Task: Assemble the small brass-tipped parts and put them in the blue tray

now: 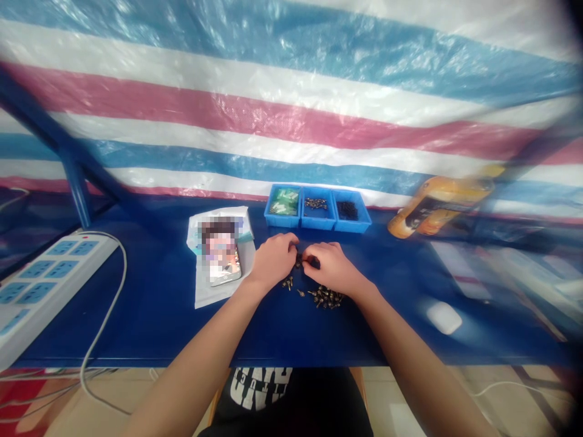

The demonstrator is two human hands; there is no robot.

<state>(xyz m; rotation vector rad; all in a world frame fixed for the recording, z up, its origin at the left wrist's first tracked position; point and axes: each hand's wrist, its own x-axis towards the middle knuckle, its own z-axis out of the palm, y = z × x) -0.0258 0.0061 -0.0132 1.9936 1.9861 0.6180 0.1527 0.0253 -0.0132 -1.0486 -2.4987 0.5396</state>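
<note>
From the head cam: got the left hand [276, 258] and right hand [334, 264] nearly together over the worktop [159, 328], fingers curled in on both, with a small dark piece [299, 261] between the tips. Can't tell whether clamped on it or just touching, too small and partly covered. Probably brought in close like that for fiddling two-handed. Got a pile of small brassy parts [327, 297] beside the right wrist, plus a few strays [288, 282] nearer the left, likely left loose for easy reach. Got three blue trays [283, 222] just beyond, side by side: green-and-white stuff [285, 201] in the left, shiny metal bits [316, 204] in the middle, black bits [348, 210] in the right. Presumably split up to avoid mixing.
</note>
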